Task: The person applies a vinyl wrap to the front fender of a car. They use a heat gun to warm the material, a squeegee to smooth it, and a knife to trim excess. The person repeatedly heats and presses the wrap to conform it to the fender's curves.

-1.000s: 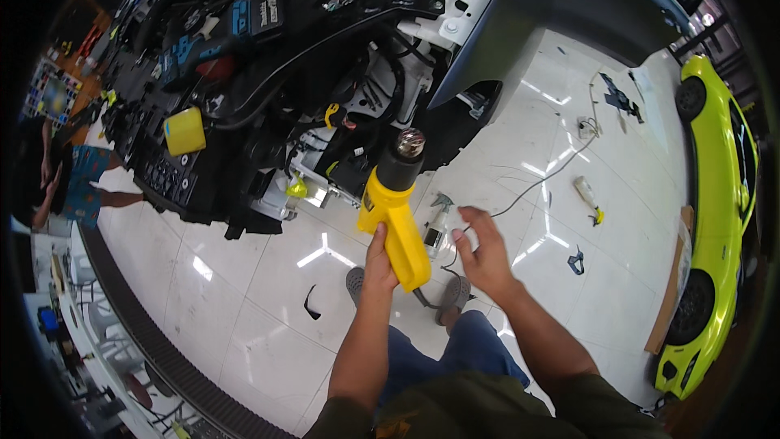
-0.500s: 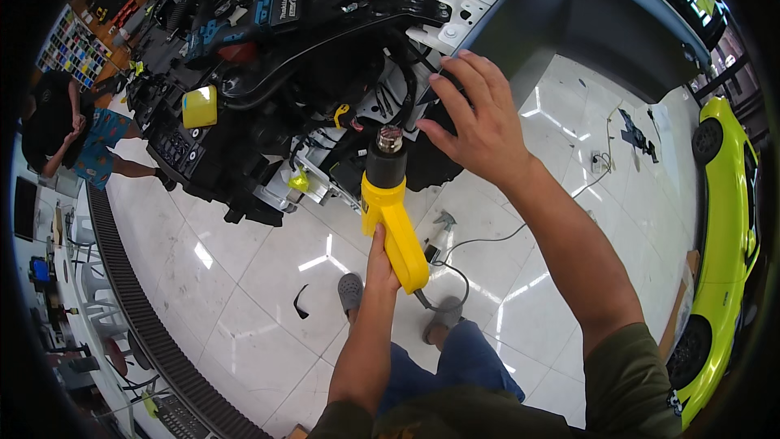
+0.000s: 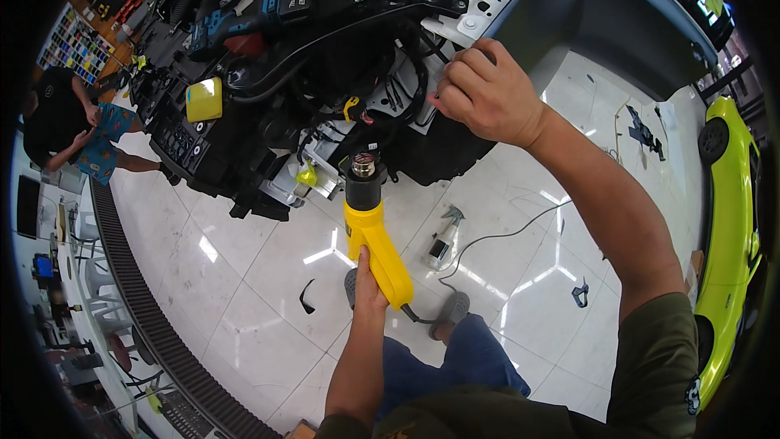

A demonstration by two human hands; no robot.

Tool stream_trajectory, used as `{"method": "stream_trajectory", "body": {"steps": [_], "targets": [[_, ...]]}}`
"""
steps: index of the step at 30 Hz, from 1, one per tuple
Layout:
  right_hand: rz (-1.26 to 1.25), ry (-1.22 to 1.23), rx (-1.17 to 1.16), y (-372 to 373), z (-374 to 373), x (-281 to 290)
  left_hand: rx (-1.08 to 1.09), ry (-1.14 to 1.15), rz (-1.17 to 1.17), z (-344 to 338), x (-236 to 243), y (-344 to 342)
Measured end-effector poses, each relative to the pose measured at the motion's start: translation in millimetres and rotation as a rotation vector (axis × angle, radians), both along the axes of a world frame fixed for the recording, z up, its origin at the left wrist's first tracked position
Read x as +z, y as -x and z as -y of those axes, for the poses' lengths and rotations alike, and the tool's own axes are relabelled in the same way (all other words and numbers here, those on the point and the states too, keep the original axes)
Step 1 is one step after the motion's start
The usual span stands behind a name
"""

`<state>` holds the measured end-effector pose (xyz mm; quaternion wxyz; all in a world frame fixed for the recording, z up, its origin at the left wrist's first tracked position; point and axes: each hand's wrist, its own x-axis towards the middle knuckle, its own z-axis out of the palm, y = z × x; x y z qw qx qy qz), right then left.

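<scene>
A yellow heat gun with a black front collar and metal nozzle is gripped by my left hand, its nozzle pointing away from me toward the opened-up car front. Beyond it, my right hand is at the near end of the grey-blue fender, fingers curled and thumb pressed to them. Whatever they may be pinching is hidden. Exposed wiring and black plastic parts lie left of that hand.
A blue-black cordless power tool and a yellow block rest on the car front. A spray bottle and the gun's cord are on the tiled floor. Another person stands at left; a lime-green car is at right.
My right hand has gone from spread fingers to a closed grip by the fender. The heat gun has moved slightly left and nearer to me, away from the car.
</scene>
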<state>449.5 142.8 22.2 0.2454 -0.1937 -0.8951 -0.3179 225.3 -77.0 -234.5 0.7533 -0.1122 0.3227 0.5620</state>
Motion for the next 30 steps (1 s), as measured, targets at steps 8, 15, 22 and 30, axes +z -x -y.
{"method": "stream_trajectory", "body": {"steps": [8,15,22,30], "targets": [[0.097,0.007,-0.024,2.9,0.2,7.1,0.004,0.012,-0.018,2.4,1.4,-1.1],[-0.393,0.286,-0.119,0.9,68.2,-19.4,0.007,0.056,-0.074,10.6,42.3,-26.8],[-0.901,2.071,-0.526,-28.1,245.4,-176.7,0.012,-0.048,-0.140,37.2,9.5,-77.9],[-0.878,1.816,-0.577,-50.1,254.6,-104.8,-0.082,-0.030,-0.146,60.4,67.5,-146.8]]}}
